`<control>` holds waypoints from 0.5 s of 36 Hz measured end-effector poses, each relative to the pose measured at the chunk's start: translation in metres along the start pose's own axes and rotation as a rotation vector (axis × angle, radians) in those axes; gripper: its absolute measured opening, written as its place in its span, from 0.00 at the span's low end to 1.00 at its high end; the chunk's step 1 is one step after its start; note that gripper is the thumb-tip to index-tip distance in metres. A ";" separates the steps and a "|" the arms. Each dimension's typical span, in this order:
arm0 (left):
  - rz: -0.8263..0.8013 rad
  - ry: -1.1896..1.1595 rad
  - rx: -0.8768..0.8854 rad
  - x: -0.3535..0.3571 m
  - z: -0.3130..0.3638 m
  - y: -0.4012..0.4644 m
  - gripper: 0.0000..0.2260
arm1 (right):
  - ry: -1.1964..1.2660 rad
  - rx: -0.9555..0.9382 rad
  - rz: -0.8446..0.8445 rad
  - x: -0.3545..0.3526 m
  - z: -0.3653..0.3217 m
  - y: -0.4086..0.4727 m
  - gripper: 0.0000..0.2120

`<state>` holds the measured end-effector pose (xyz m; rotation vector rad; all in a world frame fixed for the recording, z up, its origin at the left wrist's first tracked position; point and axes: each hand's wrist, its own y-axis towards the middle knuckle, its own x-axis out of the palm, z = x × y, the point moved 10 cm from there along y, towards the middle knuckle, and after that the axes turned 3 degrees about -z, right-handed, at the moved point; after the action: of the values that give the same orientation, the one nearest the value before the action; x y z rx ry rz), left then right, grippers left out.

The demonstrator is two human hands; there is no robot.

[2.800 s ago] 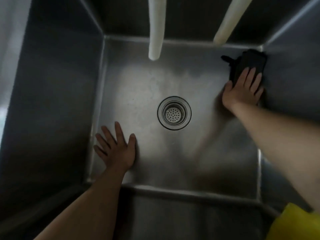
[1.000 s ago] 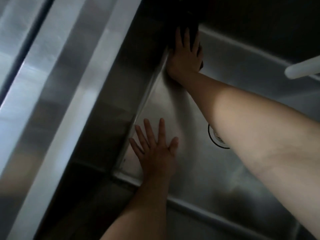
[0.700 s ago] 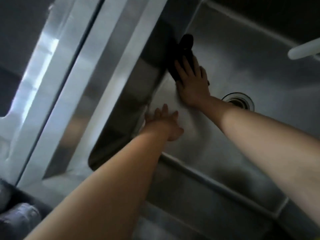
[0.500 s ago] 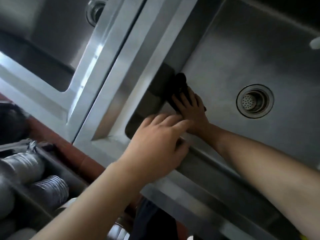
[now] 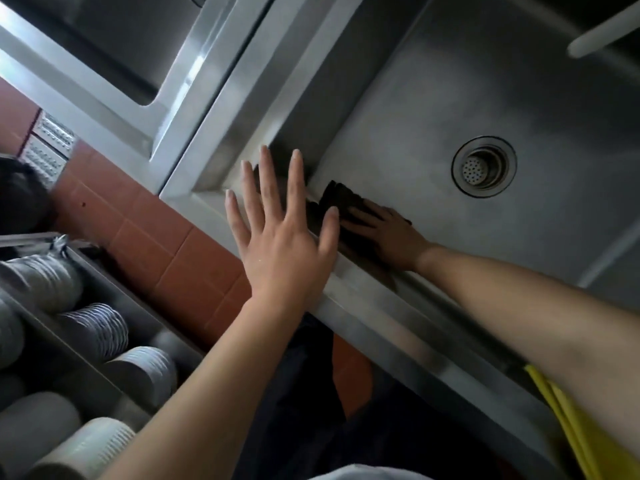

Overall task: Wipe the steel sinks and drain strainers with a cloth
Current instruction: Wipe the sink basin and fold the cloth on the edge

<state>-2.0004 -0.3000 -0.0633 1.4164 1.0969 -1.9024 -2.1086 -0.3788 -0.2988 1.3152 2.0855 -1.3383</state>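
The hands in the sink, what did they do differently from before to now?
The right hand slid the dark cloth from the far right corner of the sink, over to the left wall, then down to the near left corner. The left hand lifted off the sink floor and now spreads open over the front rim. Unchanged: the right hand still presses flat on the cloth, and the drain strainer is untouched.

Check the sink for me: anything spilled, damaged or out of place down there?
Nothing stands out. The right hand presses the dark cloth flat on the sink floor at its near left corner, the drain strainer sits seated in its drain, and the left hand is open above the rim.
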 end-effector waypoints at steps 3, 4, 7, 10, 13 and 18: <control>-0.013 0.005 -0.021 0.004 0.008 -0.005 0.32 | -0.002 0.089 -0.091 0.022 0.022 -0.048 0.32; -0.019 0.009 -0.039 0.005 0.009 -0.006 0.32 | 0.014 0.122 -0.114 0.028 0.027 -0.066 0.31; -0.044 -0.040 -0.126 0.009 0.005 -0.003 0.31 | 0.084 0.234 -0.138 0.039 0.037 -0.109 0.25; -0.065 0.008 -0.179 0.013 0.006 -0.002 0.29 | 0.133 0.326 -0.188 0.046 0.046 -0.144 0.22; -0.073 0.061 -0.201 0.012 0.009 -0.001 0.30 | 0.096 0.347 -0.275 0.054 0.050 -0.174 0.29; -0.095 0.120 -0.205 0.010 0.012 -0.001 0.30 | -0.022 0.328 -0.282 0.059 0.055 -0.187 0.31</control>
<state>-2.0107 -0.3088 -0.0707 1.3992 1.3964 -1.7293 -2.3058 -0.4188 -0.2663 1.1431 2.1641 -1.8714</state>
